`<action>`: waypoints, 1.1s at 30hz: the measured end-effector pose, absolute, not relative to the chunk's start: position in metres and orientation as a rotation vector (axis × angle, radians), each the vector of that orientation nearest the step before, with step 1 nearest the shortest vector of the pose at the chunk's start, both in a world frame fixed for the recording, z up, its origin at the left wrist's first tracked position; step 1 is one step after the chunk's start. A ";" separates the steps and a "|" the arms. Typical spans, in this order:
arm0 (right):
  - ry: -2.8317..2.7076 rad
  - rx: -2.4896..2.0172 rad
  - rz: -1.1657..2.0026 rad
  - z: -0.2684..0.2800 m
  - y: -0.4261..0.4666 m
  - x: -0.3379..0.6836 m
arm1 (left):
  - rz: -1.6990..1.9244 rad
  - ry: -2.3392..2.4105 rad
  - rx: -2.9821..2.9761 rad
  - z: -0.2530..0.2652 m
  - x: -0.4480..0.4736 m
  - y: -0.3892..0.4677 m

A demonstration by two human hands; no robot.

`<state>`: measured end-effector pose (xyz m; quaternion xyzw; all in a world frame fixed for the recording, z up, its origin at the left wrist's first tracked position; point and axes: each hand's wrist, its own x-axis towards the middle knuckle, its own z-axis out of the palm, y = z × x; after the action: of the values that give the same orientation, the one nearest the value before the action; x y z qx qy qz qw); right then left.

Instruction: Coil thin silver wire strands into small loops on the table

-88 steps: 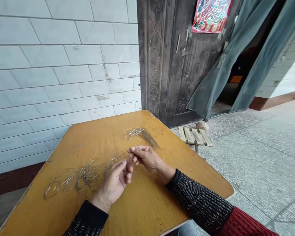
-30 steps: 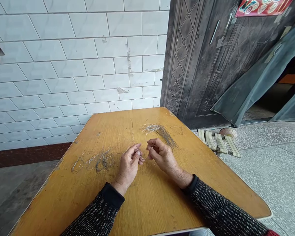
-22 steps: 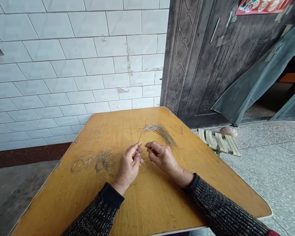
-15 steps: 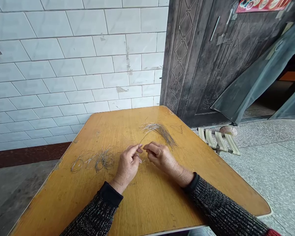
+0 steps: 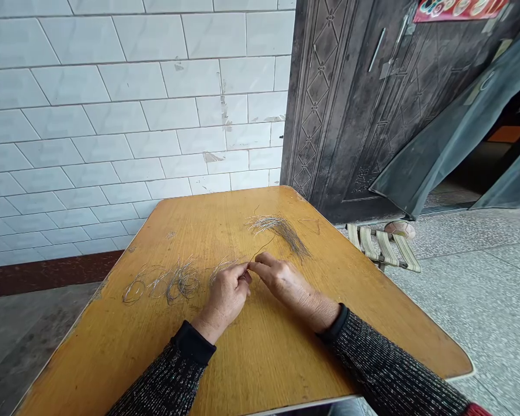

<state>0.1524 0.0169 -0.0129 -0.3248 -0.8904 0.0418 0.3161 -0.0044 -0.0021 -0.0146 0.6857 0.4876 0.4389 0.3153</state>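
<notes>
Over the middle of the wooden table [image 5: 277, 346], my two hands meet at the fingertips. My left hand [image 5: 229, 294] is closed in a pinch on a thin wire [image 5: 262, 247], which rises from the fingers toward the back right. My right hand [image 5: 286, 283] pinches the same wire close beside the left fingertips. Behind my right hand lies a bundle of straight thin wires [image 5: 286, 231]. Left of my left hand lie loosely coiled wires [image 5: 182, 283], and more wire [image 5: 221, 267] shows just behind that hand.
A white tiled wall [image 5: 147, 127] stands behind the table. At the back right are a dark carved door [image 5: 351, 115] and a grey-green curtain [image 5: 442, 138]. A stool with striped straps [image 5: 385, 245] stands on the floor right of the table.
My right fingertips have moved left and met my left ones at the wire. The wire's free end now leans further right. The left hand has shifted only slightly.
</notes>
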 end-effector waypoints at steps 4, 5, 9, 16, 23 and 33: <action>-2.360 -0.869 0.048 -0.013 0.018 0.152 | 1.125 1.292 1.773 -0.018 -0.004 -0.001; -2.366 -0.873 0.034 -0.013 0.018 0.152 | 1.129 1.289 1.761 -0.018 -0.005 -0.001; -2.393 -0.915 -0.037 -0.014 0.020 0.151 | 1.138 1.323 1.744 -0.018 -0.005 -0.001; -2.329 -0.905 0.029 -0.019 0.023 0.149 | 1.112 1.353 1.884 -0.008 -0.002 -0.007; -2.279 -0.944 -0.021 -0.019 0.024 0.148 | 1.051 1.197 1.822 -0.014 -0.005 -0.004; -1.845 -0.984 0.541 -0.011 0.021 0.140 | 1.133 1.137 1.304 -0.005 -0.009 0.000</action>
<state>0.1402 0.0213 -0.0114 -0.4017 -0.7534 0.2207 0.4715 -0.0094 -0.0005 -0.0054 0.5417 0.4724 0.4707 0.5116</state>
